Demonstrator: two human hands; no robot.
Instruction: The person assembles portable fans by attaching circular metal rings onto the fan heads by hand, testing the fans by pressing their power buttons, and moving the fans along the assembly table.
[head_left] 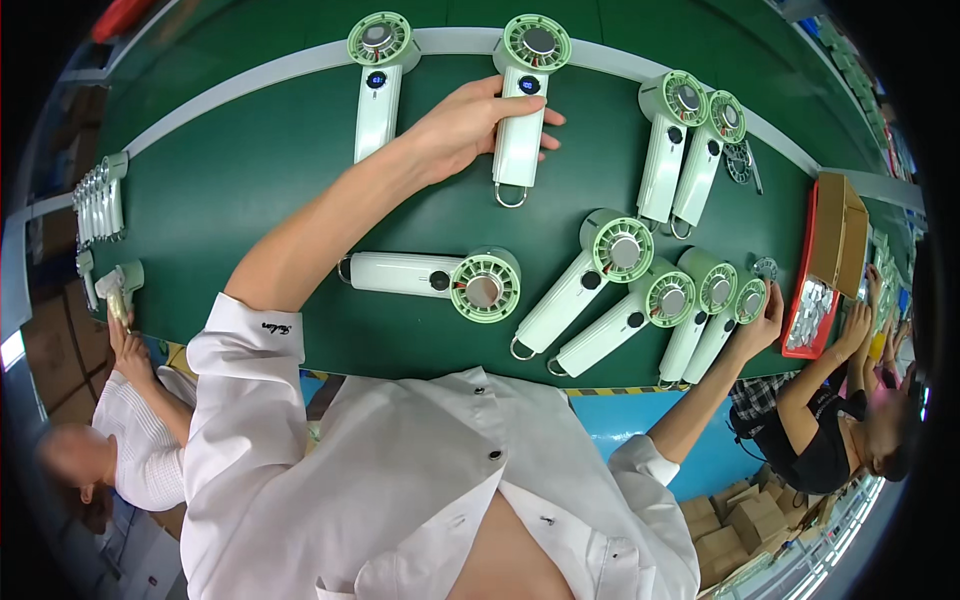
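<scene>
My left hand (465,127) is closed round the white handle of a handheld fan (518,150), thumb across its front and fingers behind. That fan has a pale green round head, a lit round display and a wire loop at its lower end. At the right, my right hand (760,325) has its fingers curled together beside the green head of the rightmost fan (708,352); anything between the fingertips is hidden. A dark round grille (765,268) lies just beyond those fingertips. Another fan with a lit display (377,110) lies left of the held one, partly behind my forearm.
One fan (400,273) lies sideways before me; several more (625,320) lie to its right. Two fans (660,165) rest farther back, near another grille (738,163). A red tray (800,350) with a cardboard box (838,235) stands right. Co-workers sit at both sides.
</scene>
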